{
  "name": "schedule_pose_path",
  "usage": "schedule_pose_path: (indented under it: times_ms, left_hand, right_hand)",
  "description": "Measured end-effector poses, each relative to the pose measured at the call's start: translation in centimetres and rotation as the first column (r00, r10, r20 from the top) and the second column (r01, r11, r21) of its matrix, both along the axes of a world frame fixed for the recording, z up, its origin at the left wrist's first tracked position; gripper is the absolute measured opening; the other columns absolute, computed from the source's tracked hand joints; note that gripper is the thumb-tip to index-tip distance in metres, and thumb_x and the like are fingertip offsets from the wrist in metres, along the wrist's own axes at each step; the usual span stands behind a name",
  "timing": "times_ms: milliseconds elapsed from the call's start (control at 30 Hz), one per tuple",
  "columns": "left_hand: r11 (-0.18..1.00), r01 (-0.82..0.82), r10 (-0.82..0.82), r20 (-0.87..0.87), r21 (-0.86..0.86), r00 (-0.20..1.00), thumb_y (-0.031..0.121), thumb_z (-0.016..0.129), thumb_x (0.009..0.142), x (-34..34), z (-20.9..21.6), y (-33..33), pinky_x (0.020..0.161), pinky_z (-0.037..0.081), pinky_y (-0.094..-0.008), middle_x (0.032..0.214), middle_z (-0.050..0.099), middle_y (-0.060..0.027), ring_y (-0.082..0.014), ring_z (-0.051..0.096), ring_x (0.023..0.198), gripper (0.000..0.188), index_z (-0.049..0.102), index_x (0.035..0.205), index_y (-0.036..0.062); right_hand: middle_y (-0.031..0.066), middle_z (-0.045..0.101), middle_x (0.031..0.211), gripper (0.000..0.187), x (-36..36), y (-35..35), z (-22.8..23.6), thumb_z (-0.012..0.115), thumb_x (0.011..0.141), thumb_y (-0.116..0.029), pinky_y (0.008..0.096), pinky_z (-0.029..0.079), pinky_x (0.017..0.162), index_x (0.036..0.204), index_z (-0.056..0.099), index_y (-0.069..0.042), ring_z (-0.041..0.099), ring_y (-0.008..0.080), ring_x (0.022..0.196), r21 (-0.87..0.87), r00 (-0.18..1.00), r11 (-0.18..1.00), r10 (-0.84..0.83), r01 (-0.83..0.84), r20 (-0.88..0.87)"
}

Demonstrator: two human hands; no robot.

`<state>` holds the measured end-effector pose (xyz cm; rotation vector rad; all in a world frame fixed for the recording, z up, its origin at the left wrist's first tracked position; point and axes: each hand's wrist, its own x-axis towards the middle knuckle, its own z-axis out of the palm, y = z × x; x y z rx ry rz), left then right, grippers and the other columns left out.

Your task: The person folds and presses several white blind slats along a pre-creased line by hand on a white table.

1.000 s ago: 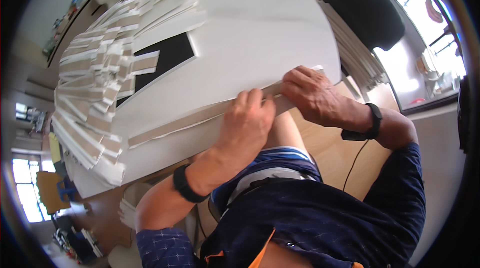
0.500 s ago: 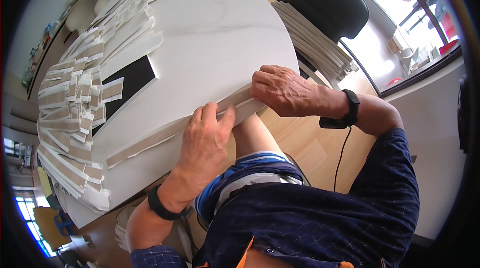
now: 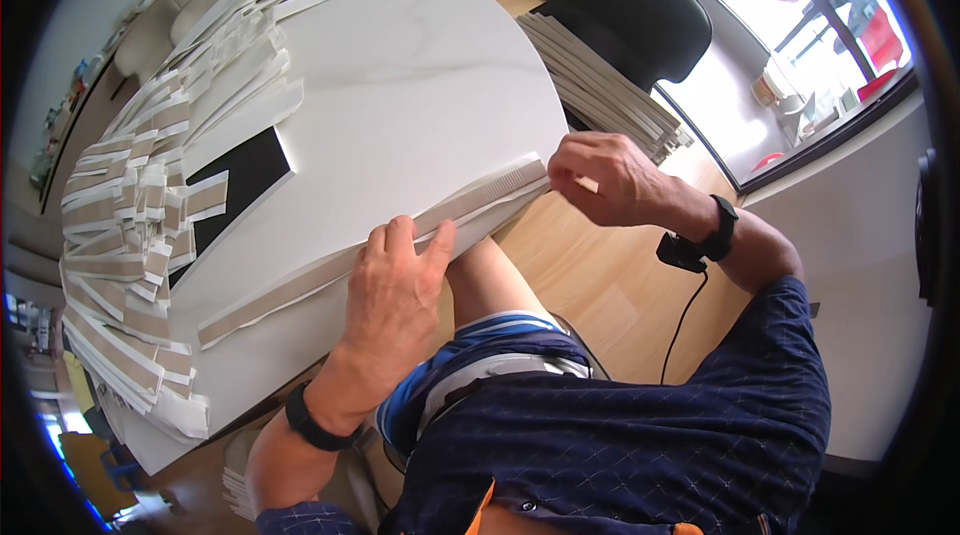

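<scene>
A long beige strip with white edges (image 3: pixel 290 292) lies slantwise along the near edge of the round white table (image 3: pixel 420 65). My left hand (image 3: pixel 392 280) rests on its middle, fingers stretched out and apart, pressing it to the tabletop. At the strip's right end my right hand (image 3: pixel 610 178) is closed in a pinch at the near corner, the fingertips partly hidden. Fine ribbing shows on the strip's surface near that end.
Many similar short strips (image 3: pixel 130 235) lie heaped along the table's left side, partly over a black panel (image 3: pixel 245 185). A bundle of long pale strips (image 3: pixel 605 85) sits on a black chair (image 3: pixel 630 5) at the right. A cable (image 3: pixel 685 320) hangs from my right wrist.
My right hand has moved outward to the right, uncovering the ribbed end of the strip, and now pinches its corner. My left hand stays on the strip. The view has shifted slightly.
</scene>
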<state>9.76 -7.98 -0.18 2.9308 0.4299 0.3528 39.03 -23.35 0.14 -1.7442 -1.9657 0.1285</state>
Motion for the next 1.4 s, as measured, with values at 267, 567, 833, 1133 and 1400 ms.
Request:
schedule_pose_path:
  times_ms: [267,567,833,1133,1400]
  left_hand:
    - [1.0,0.0,0.0,-0.058,-0.003,0.998,0.022,0.095,0.064,0.1,0.5,0.1,0.089,0.054,-0.047,0.114,0.054,-0.0161,-0.0361,0.059,0.105,0.084,0.064,0.142,0.0137]
    - [0.998,-0.016,0.024,-0.134,0.06,0.991,0.025,0.093,0.068,0.2,0.9,-0.7,0.093,0.053,-0.0467,0.116,0.054,-0.0172,-0.0365,0.058,0.108,0.085,0.063,0.147,0.0159]
    - [0.987,-0.017,0.031,0.09,-0.159,0.995,0.022,0.085,0.083,-2.2,-0.7,-0.8,0.104,0.054,-0.0473,0.138,0.063,-0.0189,-0.0397,0.061,0.126,0.073,0.059,0.149,0.0065]
    - [0.999,0.027,-0.03,0.07,0.046,0.997,0.012,0.077,0.089,-3.8,-1.2,-1.6,0.114,0.05,-0.0468,0.148,0.062,-0.0242,-0.0429,0.058,0.138,0.056,0.067,0.144,0.0095]
    - [0.92,-0.057,0.157,0.232,-0.388,0.96,-0.005,0.068,0.087,-4.3,1.2,3.3,0.09,0.057,-0.0464,0.108,0.071,-0.0151,-0.0368,0.07,0.103,0.023,0.074,0.108,0.0015]
  right_hand:
    - [0.0101,0.064,0.11,0.044,-2.2,0.0,-0.3,0.086,0.083,-0.007,0.0404,0.057,0.083,0.125,0.075,-0.008,0.065,0.0265,0.1,0.143,0.987,0.987,0.044,-0.067,0.154]
    - [0.0099,0.062,0.115,0.04,-2.9,-0.3,-1.8,0.07,0.091,-0.005,0.0392,0.055,0.09,0.13,0.074,-0.012,0.062,0.0261,0.104,0.125,0.964,0.985,0.083,-0.117,0.254]
    - [0.0094,0.06,0.118,0.044,-3.9,-0.6,-0.7,0.082,0.087,-0.007,0.0427,0.054,0.089,0.129,0.075,-0.013,0.064,0.028,0.108,0.038,0.953,0.999,0.021,-0.034,0.303]
    - [0.0106,0.068,0.11,0.03,-5.9,1.2,0.7,0.082,0.083,-0.005,0.0396,0.056,0.091,0.112,0.077,-0.005,0.066,0.0278,0.108,0.08,0.985,0.996,-0.044,0.031,0.169]
    - [0.0086,0.06,0.117,0.039,-9.7,5.4,-1.7,0.075,0.092,-0.019,0.0414,0.053,0.088,0.129,0.07,-0.008,0.06,0.027,0.106,0.063,0.964,0.977,0.186,-0.202,0.192]
